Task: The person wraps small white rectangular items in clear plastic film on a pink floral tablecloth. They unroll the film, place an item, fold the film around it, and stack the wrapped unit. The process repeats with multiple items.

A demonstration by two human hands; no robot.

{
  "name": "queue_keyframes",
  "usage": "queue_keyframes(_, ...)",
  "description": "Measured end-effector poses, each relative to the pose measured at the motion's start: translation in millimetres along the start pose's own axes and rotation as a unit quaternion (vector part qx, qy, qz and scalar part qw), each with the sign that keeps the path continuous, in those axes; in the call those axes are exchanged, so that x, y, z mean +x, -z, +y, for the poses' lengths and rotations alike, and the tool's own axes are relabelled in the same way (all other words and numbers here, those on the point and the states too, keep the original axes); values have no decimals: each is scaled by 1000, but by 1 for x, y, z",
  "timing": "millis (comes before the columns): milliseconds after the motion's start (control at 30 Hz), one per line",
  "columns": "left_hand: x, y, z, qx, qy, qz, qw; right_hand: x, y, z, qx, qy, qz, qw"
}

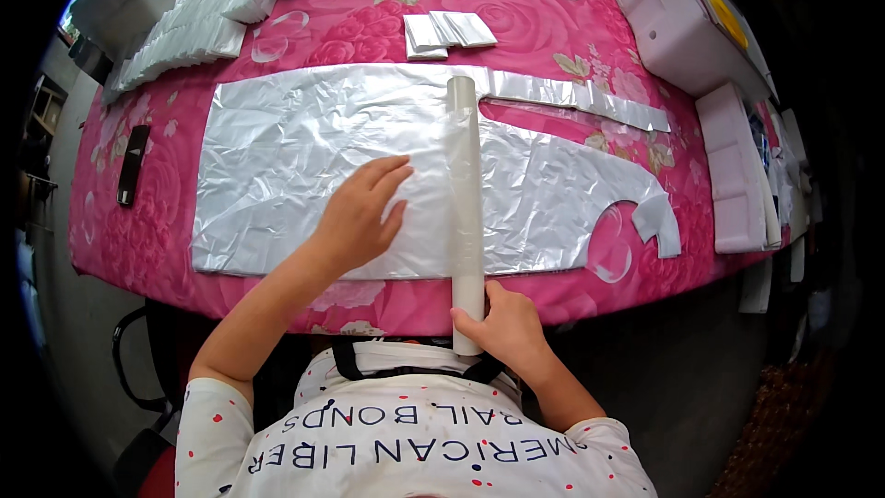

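A thin, shiny whitish plastic sheet (295,166) lies flat across the table. Its left part is rectangular, and its right side has curved cut-outs and narrow strap-like ends, much like a disposable apron. Across it, from far to near, lies a long pale tube (465,175), its near end sticking out past the table edge. My right hand (509,321) is wrapped round that near end. Over the sheet, left of the tube, my left hand (367,207) has its fingers apart and holds nothing; whether it touches the plastic I cannot tell.
Folded white plastic packets (198,23) are stacked in rows at the far left, and a few more packets (447,32) lie at the far middle. A black oblong tool (134,166) rests at the left. White foam boxes (668,23) stand along the right side of the pink flowered tablecloth (350,23).
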State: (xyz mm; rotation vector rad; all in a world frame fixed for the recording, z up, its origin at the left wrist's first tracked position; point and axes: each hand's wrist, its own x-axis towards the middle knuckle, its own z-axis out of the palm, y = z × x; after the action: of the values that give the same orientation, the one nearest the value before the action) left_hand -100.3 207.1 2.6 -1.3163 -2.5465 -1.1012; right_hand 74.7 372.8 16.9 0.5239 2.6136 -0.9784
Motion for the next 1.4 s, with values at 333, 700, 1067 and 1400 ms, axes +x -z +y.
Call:
queue_keyframes(333,6,-73,7,108,-5,-123,986,34,27,10,65,19,31,997)
queue_keyframes(700,7,-76,8,131,-9,-126,983,249,75,3,686,-36,-84,722)
queue_keyframes(1067,6,-75,8,156,-14,-130,979,282,213,153,856,175,125,470)
queue_keyframes(1400,4,-77,5,135,-13,-118,984,201,214,18,513,250,367,735)
